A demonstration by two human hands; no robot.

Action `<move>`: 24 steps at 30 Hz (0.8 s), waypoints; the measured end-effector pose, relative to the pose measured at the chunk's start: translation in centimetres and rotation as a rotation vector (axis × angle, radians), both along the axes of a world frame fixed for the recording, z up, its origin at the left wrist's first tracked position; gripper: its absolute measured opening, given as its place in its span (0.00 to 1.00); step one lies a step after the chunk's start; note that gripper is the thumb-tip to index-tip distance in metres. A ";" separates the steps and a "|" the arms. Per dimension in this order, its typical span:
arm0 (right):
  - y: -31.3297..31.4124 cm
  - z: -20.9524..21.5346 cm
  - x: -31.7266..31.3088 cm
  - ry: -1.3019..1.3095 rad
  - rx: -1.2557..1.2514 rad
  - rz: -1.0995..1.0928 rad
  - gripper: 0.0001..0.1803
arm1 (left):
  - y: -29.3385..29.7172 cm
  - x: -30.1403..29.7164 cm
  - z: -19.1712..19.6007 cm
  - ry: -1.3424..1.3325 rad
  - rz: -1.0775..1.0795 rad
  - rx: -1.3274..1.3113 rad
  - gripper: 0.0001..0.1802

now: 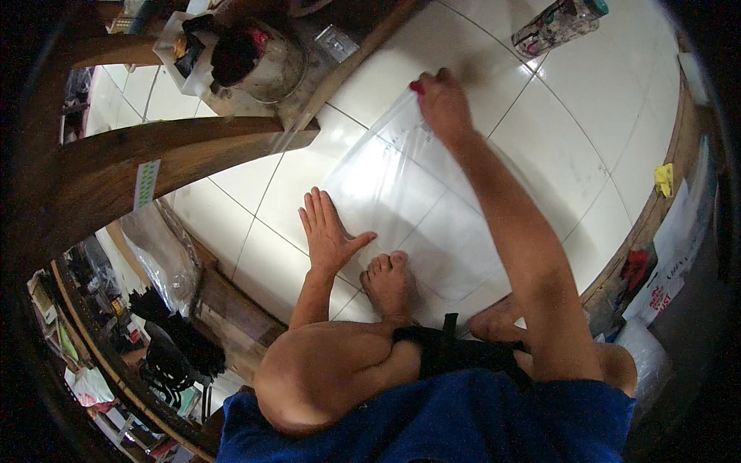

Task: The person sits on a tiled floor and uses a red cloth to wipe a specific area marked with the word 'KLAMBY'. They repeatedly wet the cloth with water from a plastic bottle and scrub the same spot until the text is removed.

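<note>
A large clear plastic sheet or bag (421, 208) lies flat on the white tiled floor (579, 147). My left hand (328, 231) rests flat on its near left edge, fingers spread. My right hand (441, 100) reaches to the sheet's far corner, fingers closed around a small red object (417, 87), likely a marker, touching the plastic. I sit on the floor with my bare foot (388, 282) on the sheet's near edge.
A metal pot (266, 62) and clutter sit on a wooden bench (193, 150) at upper left. A patterned bottle (557, 23) lies on the floor at the top. Crumpled plastic (158, 251) lies left. A wooden edge (664, 208) with a yellow cloth (664, 179) runs along the right.
</note>
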State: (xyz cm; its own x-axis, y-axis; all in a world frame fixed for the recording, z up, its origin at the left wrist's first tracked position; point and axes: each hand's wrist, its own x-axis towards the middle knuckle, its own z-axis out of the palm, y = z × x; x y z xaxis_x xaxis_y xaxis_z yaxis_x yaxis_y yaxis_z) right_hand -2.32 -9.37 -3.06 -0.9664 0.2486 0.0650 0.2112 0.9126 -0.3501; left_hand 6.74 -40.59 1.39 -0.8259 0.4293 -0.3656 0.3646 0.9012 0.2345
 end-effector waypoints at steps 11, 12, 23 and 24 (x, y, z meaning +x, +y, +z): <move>-16.4 4.9 6.2 0.059 -0.235 0.323 0.06 | -0.7 0.0 -1.6 0.076 -0.052 0.026 0.72; -16.7 4.2 6.6 -0.001 -0.272 0.329 0.06 | -0.6 0.2 -1.5 0.070 -0.047 0.036 0.72; 0.0 0.9 -0.2 0.067 -0.128 0.016 0.06 | 0.0 0.0 -0.6 0.031 -0.014 0.047 0.72; -2.8 0.2 1.0 0.228 -0.130 0.092 0.05 | -0.2 0.0 -0.7 0.039 -0.013 0.057 0.72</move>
